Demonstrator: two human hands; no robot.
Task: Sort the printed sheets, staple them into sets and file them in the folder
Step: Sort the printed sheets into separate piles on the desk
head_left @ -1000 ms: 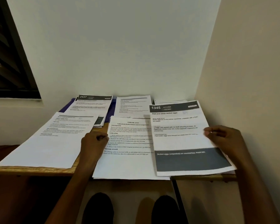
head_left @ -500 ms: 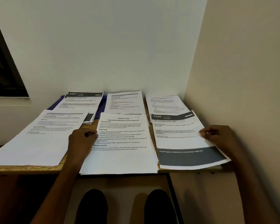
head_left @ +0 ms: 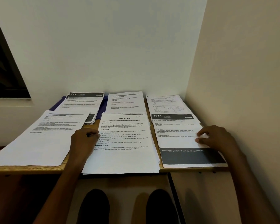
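Several piles of printed sheets lie on a wooden table [head_left: 23, 169]. My left hand [head_left: 85, 140] is curled in a fist and rests on the left edge of the middle front pile headed "Task ID 2939" [head_left: 124, 156]. The sheet headed "1345" [head_left: 176, 143] lies flat at the front right, and the fingertips of my right hand [head_left: 217, 138] touch its right edge. A blue folder [head_left: 103, 102] shows under the back-left pile headed "2437" [head_left: 82, 102]. No stapler is in view.
More piles lie at the front left [head_left: 39, 138], back middle [head_left: 126, 102] and back right [head_left: 165, 104]. A wall [head_left: 241, 94] runs close along the table's right side. A dark window [head_left: 5, 70] is at the left. Two dark shoes [head_left: 94, 206] show below the table.
My right hand carried the "1345" sheet from over the middle pile down onto the front right of the table and loosened its pinch. My left hand stayed put.
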